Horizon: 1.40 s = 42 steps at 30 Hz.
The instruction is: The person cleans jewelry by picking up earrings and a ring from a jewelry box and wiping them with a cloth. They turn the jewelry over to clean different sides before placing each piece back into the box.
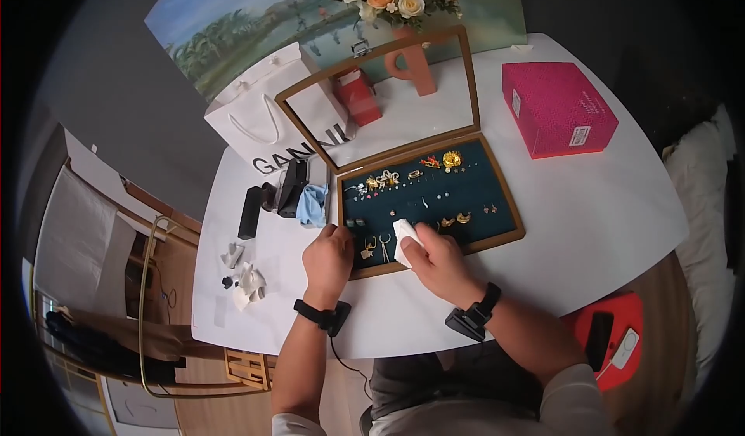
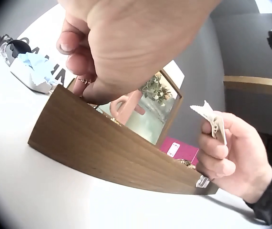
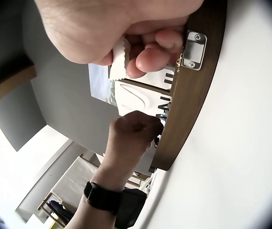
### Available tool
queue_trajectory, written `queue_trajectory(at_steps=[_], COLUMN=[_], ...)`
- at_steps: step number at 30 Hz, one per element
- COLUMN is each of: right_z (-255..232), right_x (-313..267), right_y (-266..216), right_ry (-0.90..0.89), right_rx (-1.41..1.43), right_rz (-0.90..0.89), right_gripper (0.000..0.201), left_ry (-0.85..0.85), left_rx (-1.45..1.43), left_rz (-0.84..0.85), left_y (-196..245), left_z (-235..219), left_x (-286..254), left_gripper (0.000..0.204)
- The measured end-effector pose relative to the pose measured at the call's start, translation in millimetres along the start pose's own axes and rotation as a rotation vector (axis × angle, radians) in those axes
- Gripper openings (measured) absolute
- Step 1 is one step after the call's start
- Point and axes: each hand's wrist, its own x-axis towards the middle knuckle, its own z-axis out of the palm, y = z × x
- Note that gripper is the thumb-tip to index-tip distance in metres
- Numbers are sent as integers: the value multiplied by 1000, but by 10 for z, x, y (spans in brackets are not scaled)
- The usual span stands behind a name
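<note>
A wooden jewellery box (image 1: pixel 512 195) with a glass lid (image 1: pixel 388 98) stands open on the table. Several earrings and other small gold pieces lie in rows on its dark green lining (image 1: pixel 403 215). My left hand (image 1: pixel 328 261) is over the front left corner, fingers curled down at the rim. Between those fingertips a small gold piece of jewellery (image 2: pixel 83 80) shows in the left wrist view, mostly hidden. My right hand (image 1: pixel 441 265) grips a folded white cloth (image 1: pixel 404 242) with a zigzag edge, above the box's front edge. Thumb and curled fingers close round the cloth (image 2: pixel 212 121).
Left of the box are black cases (image 1: pixel 292 187), a light blue cloth (image 1: pixel 313 204) and crumpled white scraps (image 1: pixel 250 284). Behind stand a white paper bag (image 1: pixel 272 110), a red box (image 1: pixel 358 96) and a pink flower vase (image 1: pixel 419 63). A magenta box (image 1: pixel 555 110) sits at right.
</note>
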Motion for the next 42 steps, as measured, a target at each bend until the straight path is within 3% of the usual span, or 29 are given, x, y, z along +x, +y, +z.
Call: queue_trajectory(at_steps=[11,17,23,32,35,37,41,42], right_z=[14,29,33,72,83,29,-36,-46], right_x=[8,12,15,6,10,5,-17,-14], right_y=[-18,20,20,70,131,62,-97,-113], right_ry=[-15,-28,-20,-5,-3,-50,-105,-121], right_rx=[-9,-1,-6,44,82,156,298,319], right_rz=[15,25,17,38,46,168,281,290], right_gripper=[23,23,23,23,25,27,36,37], left_ry=[-224,-221,-136,-183,-118,-87,-113,-121], left_rx=[254,185,-62,-222,-255,-389,-603,-663], left_rz=[304,255,78,-114,-134,-79,-25,-1], left_y=[191,147,84,199,295,384,634,666], left_z=[-199,-223,-153,-294,-366,-412,-535,-548], left_x=[14,-100,-247,-396,-360,-333,-257,-244], left_gripper=[3,8,10,18,18,22,37,49])
